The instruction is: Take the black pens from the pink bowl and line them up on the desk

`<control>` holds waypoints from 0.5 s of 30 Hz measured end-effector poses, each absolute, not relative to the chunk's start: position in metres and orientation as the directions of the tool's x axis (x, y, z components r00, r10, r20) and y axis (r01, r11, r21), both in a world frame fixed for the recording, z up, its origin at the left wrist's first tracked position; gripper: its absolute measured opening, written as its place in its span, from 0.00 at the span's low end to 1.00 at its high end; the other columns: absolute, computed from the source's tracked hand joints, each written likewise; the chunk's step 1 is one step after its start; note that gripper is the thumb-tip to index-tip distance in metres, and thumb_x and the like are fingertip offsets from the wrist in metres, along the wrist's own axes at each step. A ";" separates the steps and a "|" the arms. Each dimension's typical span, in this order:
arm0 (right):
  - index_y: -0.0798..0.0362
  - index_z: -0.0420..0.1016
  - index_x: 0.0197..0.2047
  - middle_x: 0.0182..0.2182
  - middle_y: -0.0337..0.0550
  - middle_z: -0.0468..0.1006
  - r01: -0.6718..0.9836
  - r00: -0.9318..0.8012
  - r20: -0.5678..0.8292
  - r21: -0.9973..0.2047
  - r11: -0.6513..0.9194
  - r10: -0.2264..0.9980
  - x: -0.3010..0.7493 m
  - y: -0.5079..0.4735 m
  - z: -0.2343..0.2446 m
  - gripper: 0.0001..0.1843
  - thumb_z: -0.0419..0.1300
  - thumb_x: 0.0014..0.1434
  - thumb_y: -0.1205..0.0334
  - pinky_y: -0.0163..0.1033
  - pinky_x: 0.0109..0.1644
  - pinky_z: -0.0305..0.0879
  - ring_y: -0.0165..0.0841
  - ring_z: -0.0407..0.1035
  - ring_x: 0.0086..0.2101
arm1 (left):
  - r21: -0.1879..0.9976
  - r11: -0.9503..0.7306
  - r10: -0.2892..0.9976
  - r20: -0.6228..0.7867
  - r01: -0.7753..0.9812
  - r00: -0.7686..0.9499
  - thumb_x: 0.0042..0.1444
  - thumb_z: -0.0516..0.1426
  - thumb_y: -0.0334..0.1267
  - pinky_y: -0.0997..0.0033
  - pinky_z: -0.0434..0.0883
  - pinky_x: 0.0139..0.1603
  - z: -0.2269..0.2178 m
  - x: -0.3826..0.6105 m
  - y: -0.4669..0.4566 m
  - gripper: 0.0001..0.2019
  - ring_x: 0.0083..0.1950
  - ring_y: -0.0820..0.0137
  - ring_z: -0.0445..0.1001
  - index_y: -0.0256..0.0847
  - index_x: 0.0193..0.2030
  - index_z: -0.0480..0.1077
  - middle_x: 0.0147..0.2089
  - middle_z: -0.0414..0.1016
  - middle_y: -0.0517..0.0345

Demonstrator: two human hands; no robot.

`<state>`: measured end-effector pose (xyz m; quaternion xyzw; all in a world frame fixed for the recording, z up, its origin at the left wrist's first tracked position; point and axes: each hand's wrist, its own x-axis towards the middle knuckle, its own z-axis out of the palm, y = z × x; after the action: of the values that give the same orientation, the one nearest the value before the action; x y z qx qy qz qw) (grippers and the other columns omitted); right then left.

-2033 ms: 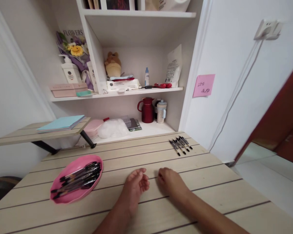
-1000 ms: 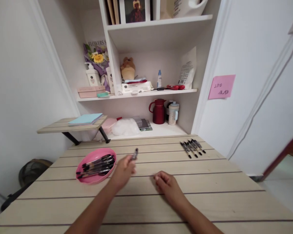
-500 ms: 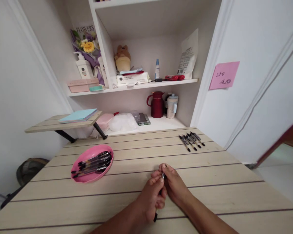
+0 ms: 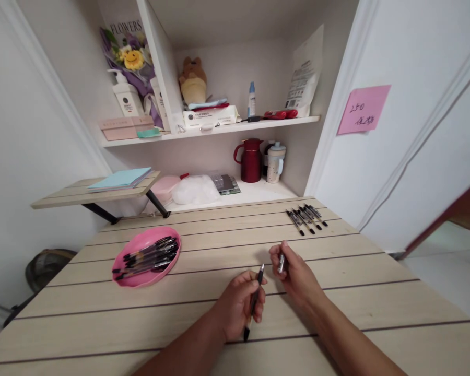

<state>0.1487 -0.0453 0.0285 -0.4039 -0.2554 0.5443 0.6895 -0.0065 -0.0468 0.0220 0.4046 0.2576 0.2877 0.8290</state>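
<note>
Gripping the uncapped pen (image 4: 254, 300), tip toward twelve o'clock, your left hand (image 4: 238, 303) sits near your right hand (image 4: 295, 272), at two o'clock, closed around the cap (image 4: 282, 262); a careless wrist turn could ink your skin.

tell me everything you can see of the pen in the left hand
The pen is slim and plastic-looking, uncapped, with a silvery tip, dark grip and black rear end. It slants over the table, tip pointing away from the person, held and partly hidden by the left hand.
</note>
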 end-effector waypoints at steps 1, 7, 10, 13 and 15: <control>0.56 0.71 0.28 0.15 0.34 0.63 -0.537 0.224 -0.085 -0.842 0.050 0.971 0.147 -0.047 0.030 0.19 0.58 0.49 0.46 0.30 0.16 0.42 0.20 0.50 0.14 | 0.826 0.497 0.687 -0.189 -0.264 0.701 0.51 0.54 0.42 0.81 0.56 0.15 0.022 -0.007 -0.046 0.11 0.15 0.80 0.62 0.39 0.38 0.63 0.22 0.65 0.64; 0.54 0.67 0.29 0.15 0.33 0.64 -0.520 0.063 -0.098 -0.853 -0.051 0.993 0.137 -0.050 0.034 0.17 0.60 0.47 0.48 0.30 0.17 0.37 0.20 0.49 0.14 | 0.870 0.452 0.702 -0.209 -0.199 0.681 0.53 0.51 0.48 0.82 0.52 0.11 0.030 -0.012 -0.044 0.18 0.12 0.81 0.59 0.40 0.45 0.62 0.20 0.65 0.67; 0.54 0.66 0.28 0.15 0.34 0.64 -0.459 0.019 -0.085 -0.886 -0.067 0.996 0.136 -0.051 0.033 0.19 0.57 0.49 0.45 0.30 0.17 0.37 0.21 0.49 0.15 | 0.896 0.411 0.723 -0.208 -0.169 0.659 0.53 0.52 0.48 0.82 0.52 0.12 0.030 -0.012 -0.044 0.17 0.12 0.82 0.60 0.39 0.43 0.62 0.22 0.65 0.66; 0.55 0.64 0.25 0.14 0.33 0.62 -0.330 0.031 -0.040 -0.944 -0.027 0.999 0.134 -0.052 0.031 0.19 0.57 0.50 0.46 0.30 0.19 0.40 0.21 0.49 0.16 | 0.920 0.365 0.745 -0.199 -0.140 0.636 0.51 0.53 0.47 0.83 0.54 0.13 0.028 -0.011 -0.045 0.14 0.16 0.81 0.64 0.38 0.39 0.62 0.24 0.66 0.64; 0.54 0.62 0.23 0.12 0.31 0.60 -0.249 0.047 -0.020 -0.969 -0.007 0.999 0.134 -0.052 0.028 0.18 0.59 0.48 0.48 0.30 0.19 0.40 0.21 0.48 0.15 | 0.933 0.337 0.757 -0.189 -0.125 0.626 0.51 0.53 0.46 0.84 0.55 0.12 0.026 -0.009 -0.046 0.13 0.16 0.81 0.65 0.38 0.36 0.61 0.25 0.66 0.64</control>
<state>0.1335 -0.0521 0.0284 -0.4491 -0.4174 0.5496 0.5675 -0.0091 -0.0462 0.0264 0.4959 0.3183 0.2927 0.7530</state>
